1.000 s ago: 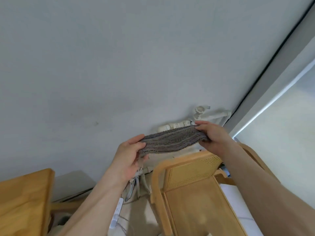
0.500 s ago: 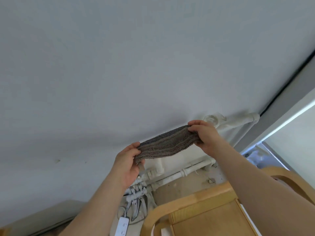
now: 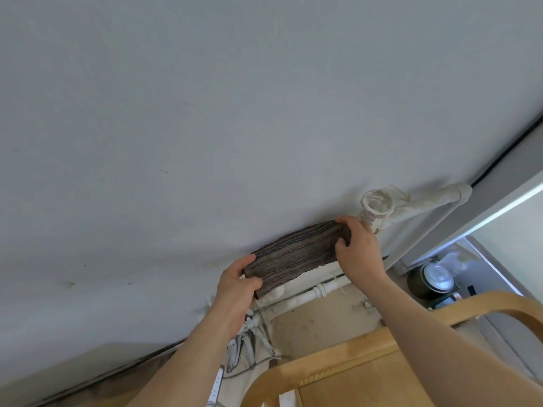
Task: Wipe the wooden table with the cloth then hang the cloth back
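Observation:
A dark striped cloth (image 3: 296, 252) is stretched between both hands, close against the grey wall, lying over the top of a white pipe run (image 3: 308, 295). My left hand (image 3: 238, 282) grips its lower left end. My right hand (image 3: 357, 248) grips its upper right end, just below a white wrapped pipe fitting (image 3: 377, 205). What lies beneath the cloth is hidden. The wooden table is out of view.
A wooden chair back (image 3: 346, 359) curves across the bottom right, just under my arms. White pipes and cables (image 3: 252, 339) run down by the wall. A dark round pot (image 3: 432, 282) sits on the floor at right, near a window frame (image 3: 499, 212).
Both hands have carried the cloth forward and down against the wall, onto the white pipes. The view has tipped up; the chair has dropped lower in the frame.

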